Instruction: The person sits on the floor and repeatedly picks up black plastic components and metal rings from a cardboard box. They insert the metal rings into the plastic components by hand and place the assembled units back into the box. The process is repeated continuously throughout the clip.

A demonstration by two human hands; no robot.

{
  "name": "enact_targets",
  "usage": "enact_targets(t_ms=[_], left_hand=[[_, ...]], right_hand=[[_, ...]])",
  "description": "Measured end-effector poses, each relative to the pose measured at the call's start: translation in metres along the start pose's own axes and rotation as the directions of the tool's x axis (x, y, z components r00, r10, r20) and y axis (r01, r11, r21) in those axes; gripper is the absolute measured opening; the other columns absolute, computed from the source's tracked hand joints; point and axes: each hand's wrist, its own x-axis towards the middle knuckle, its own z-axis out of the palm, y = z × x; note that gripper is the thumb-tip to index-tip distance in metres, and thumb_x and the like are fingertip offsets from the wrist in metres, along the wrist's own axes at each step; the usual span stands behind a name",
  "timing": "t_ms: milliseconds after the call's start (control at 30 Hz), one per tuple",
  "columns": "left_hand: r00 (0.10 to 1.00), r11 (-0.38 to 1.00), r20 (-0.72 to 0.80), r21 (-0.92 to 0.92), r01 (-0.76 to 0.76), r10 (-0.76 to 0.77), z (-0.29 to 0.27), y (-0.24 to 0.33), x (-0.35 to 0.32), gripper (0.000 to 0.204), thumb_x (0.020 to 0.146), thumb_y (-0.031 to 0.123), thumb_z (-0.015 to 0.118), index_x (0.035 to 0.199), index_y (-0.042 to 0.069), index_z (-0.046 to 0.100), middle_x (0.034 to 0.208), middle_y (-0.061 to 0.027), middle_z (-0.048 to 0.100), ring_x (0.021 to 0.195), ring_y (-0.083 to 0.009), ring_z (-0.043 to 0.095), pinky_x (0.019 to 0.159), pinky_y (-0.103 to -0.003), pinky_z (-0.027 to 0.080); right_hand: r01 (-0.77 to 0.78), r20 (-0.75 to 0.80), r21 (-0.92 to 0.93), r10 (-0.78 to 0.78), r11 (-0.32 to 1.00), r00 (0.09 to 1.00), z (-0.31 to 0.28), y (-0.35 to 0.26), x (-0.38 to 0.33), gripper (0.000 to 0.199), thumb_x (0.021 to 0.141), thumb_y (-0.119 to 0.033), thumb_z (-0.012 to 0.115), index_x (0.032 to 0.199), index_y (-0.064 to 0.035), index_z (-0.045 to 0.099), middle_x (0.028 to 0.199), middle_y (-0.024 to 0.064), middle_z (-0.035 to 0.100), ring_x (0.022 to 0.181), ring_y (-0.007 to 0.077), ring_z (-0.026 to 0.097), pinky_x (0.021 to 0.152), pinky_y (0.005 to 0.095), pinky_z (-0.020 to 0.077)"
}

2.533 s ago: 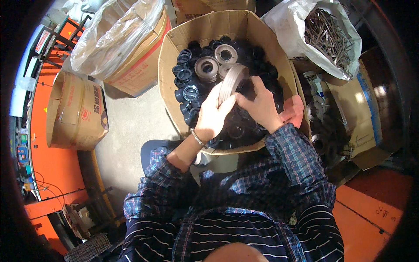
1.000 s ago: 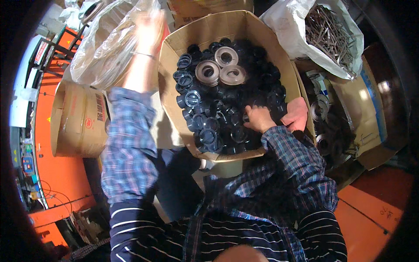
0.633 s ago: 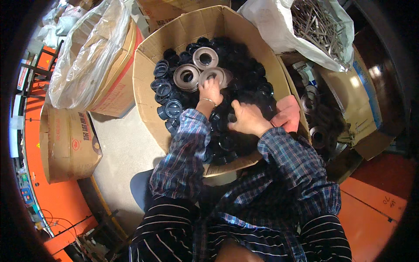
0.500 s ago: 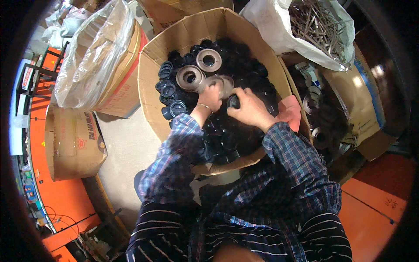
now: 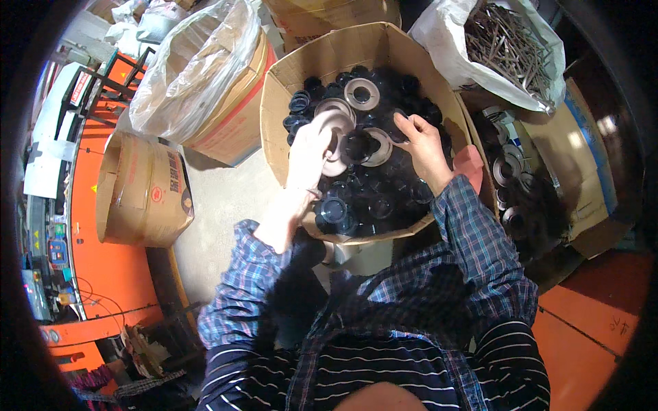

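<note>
A large open cardboard box (image 5: 275,147) in front of me holds many black plastic fittings (image 5: 334,210). My left hand (image 5: 308,152) is closed on a grey flanged ring (image 5: 335,140), over the left part of the pile. Right beside that ring is a black round fitting (image 5: 358,146); whether it touches the ring I cannot tell. More grey rings (image 5: 362,94) lie on the black pieces, one of them a grey ring (image 5: 378,148) between my hands. My right hand (image 5: 426,149) hovers at the right, fingers curled against dark pieces; what they pinch is unclear.
A white sack (image 5: 445,51) of thin metal strips stands at the far right. Below it, another carton (image 5: 569,171) holds grey and dark round parts. At left are a plastic-lined carton (image 5: 236,113), a smaller carton (image 5: 140,198) and orange machinery (image 5: 103,274). Pink material (image 5: 469,168) hangs on the box's right edge.
My hands have moved apart, the left toward the box's left side with a grey ring, the right up and rightward. The view has shifted, so the box appears further right.
</note>
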Motion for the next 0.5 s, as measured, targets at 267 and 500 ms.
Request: enact_targets(t_ms=[267,500], left_hand=[[0.959,0.505,-0.038,-0.856,0.113,-0.279,0.012,-0.004,0.001,0.027,0.100,0.021,0.053,0.119,0.001,0.056,0.091,-0.0072,0.063,0.077,-0.0182,0.062,0.072,-0.032,0.056],[0.666,0.514,0.114,0.546,-0.661,0.737,0.027,0.010,0.008,0.049,0.070,0.027,0.070,0.113,0.006,0.060,0.106,-0.0160,0.062,0.098,-0.0373,0.060,0.095,-0.043,0.046]], right_hand=[[-0.002,0.035,0.112,-0.001,0.994,0.999,0.013,-0.007,-0.009,0.016,0.095,-0.022,0.064,0.104,-0.0092,0.065,0.117,0.0004,0.058,0.102,0.0106,0.054,0.090,0.0363,0.0454],[0.714,0.553,-0.390,-0.472,0.582,0.686,0.049,-0.019,-0.050,0.012,0.086,-0.008,0.068,0.092,0.0004,0.062,0.147,0.0213,0.043,0.128,0.0345,0.050,0.107,0.0371,0.0382]])
